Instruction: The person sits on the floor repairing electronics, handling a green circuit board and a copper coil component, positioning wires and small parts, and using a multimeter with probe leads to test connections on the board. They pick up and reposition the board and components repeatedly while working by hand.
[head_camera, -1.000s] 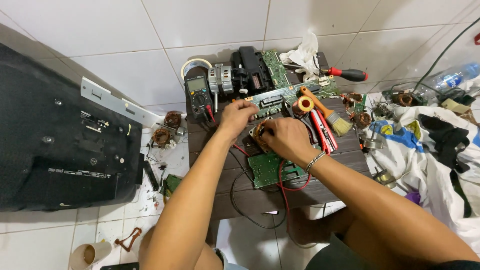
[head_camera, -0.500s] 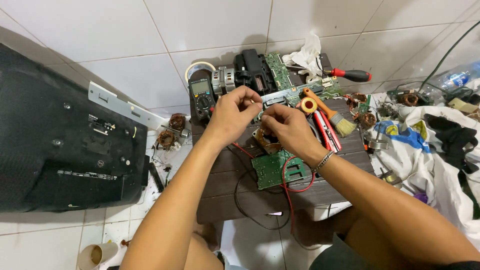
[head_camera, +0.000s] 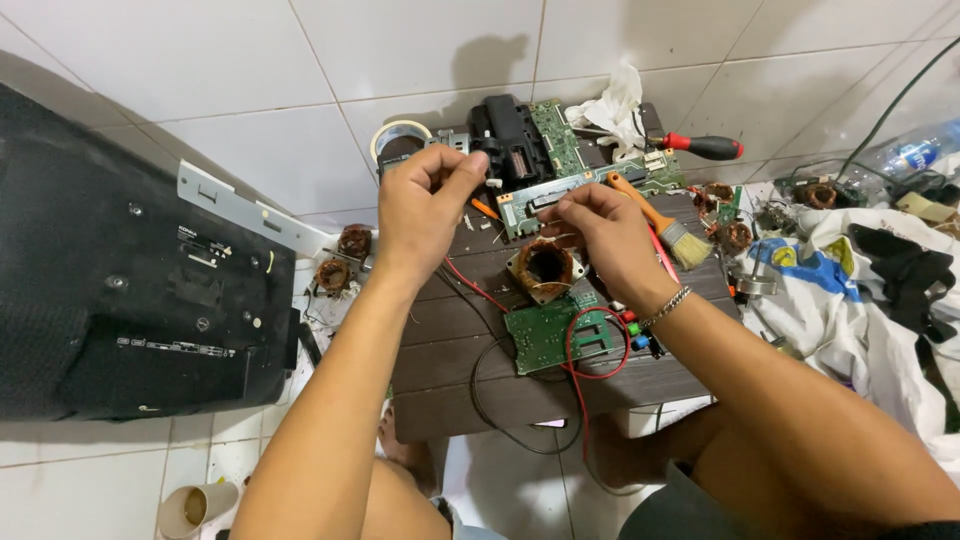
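Observation:
My left hand (head_camera: 425, 205) is raised over the small dark wooden table (head_camera: 450, 400), thumb and forefinger pinched together near the top of a multimeter. My right hand (head_camera: 600, 232), with a bracelet on its wrist, is pinched the same way just above a copper-wound coil (head_camera: 545, 268). A very fine copper wire seems to run between the two pinches, though it is barely visible. A green circuit board (head_camera: 555, 338) with a looping red lead (head_camera: 600, 365) lies in front of the coil.
The black back of a flat television (head_camera: 120, 300) leans at the left. Behind the hands lie a long green board (head_camera: 560, 195), an orange-handled brush (head_camera: 655, 218), a red-and-black screwdriver (head_camera: 705, 147) and a tape roll (head_camera: 398, 135). Cloth (head_camera: 850, 300) and more coils (head_camera: 335, 260) crowd the floor.
Both hands have lifted off the coil and drawn apart, the left rising toward the back of the table. The view has shifted a little.

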